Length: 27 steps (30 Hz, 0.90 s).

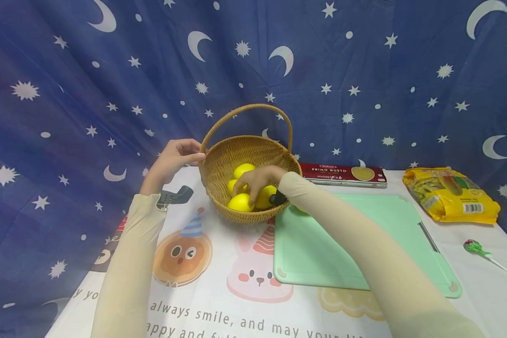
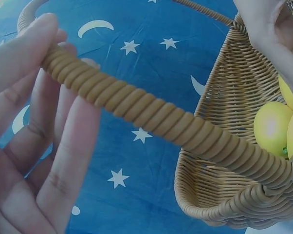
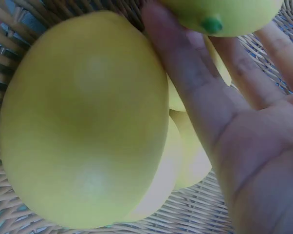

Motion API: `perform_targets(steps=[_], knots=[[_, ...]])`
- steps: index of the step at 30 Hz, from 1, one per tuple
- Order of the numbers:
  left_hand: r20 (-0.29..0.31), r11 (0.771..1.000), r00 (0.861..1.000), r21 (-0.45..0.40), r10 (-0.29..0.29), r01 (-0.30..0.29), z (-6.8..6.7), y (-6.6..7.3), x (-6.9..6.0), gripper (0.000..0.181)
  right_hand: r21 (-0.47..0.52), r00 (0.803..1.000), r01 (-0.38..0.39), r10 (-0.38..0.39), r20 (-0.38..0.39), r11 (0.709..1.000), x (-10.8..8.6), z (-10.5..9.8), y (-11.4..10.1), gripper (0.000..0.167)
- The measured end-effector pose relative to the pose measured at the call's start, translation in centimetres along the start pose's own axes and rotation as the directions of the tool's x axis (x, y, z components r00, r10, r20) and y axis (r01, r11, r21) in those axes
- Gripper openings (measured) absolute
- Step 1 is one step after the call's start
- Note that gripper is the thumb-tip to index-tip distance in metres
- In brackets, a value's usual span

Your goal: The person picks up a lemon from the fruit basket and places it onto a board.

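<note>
A wicker basket (image 1: 219, 164) with a tall handle (image 2: 137, 107) stands tilted on the table, its opening facing the front. My left hand (image 1: 175, 159) pinches the handle near its left base between thumb and fingers. Several yellow lemons (image 1: 244, 170) lie inside the basket. My right hand (image 1: 257, 180) reaches into it, thumb and fingers around a front lemon (image 1: 240, 203), which shows a green tip in the right wrist view. Another lemon (image 3: 83, 122) fills the left of that view, close to the wrist. The right fingertips are partly hidden behind the held lemon.
A green cutting board (image 1: 329, 253) lies right of the basket under my right forearm, a yellow thing (image 1: 299, 209) partly hidden on it. Behind are red spaghetti boxes (image 1: 342, 174). Farther right are a yellow packet (image 1: 452, 195) and a lollipop (image 1: 475, 247). A starry blue curtain (image 1: 253, 61) hangs behind.
</note>
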<state>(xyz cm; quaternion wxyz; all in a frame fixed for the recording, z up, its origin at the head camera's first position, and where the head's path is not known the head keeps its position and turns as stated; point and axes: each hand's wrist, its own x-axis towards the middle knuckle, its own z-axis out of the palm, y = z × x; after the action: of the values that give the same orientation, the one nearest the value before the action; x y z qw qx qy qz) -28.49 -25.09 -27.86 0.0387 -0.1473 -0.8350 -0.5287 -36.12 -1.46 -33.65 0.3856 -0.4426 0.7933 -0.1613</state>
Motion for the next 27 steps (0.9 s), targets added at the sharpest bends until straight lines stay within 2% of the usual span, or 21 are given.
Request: perform_targets(steps=[4, 10, 15, 17, 22, 27], knots=[[0.009, 1.000, 1.000, -0.004, 0.001, -0.001, -0.1, -0.1, 0.0, 0.022, 0.036, 0.999, 0.037, -0.037, 0.006, 0.999, 0.2, 0.0, 0.3, 0.055], [0.016, 1.000, 1.000, -0.008, -0.007, 0.007, -0.2, -0.1, -0.1, 0.024, 0.063, 1.000, 0.016, -0.015, -0.015, 0.998, 0.1, -0.1, 0.1, 0.054], [0.017, 1.000, 1.000, -0.017, -0.010, 0.010, -0.1, -0.2, 0.0, 0.018, -0.009, 0.999, 0.029, -0.030, -0.015, 1.000, -0.1, -0.3, -0.2, 0.054], [0.020, 1.000, 1.000, -0.024, -0.003, 0.004, -0.2, -0.2, 0.0, 0.011, -0.030, 0.999, 0.040, -0.040, -0.013, 0.999, -0.2, -0.5, -0.2, 0.055], [0.030, 0.999, 0.999, -0.031, 0.021, -0.020, -0.3, -0.2, 0.0, 0.007, -0.010, 0.998, 0.052, -0.052, -0.023, 0.999, -0.8, -1.1, -0.2, 0.056], [0.023, 0.999, 0.999, -0.024, 0.032, -0.032, -0.3, 0.1, 0.0, 0.020, 0.036, 0.996, 0.064, -0.061, -0.069, 0.997, -1.9, -1.8, -0.4, 0.057]])
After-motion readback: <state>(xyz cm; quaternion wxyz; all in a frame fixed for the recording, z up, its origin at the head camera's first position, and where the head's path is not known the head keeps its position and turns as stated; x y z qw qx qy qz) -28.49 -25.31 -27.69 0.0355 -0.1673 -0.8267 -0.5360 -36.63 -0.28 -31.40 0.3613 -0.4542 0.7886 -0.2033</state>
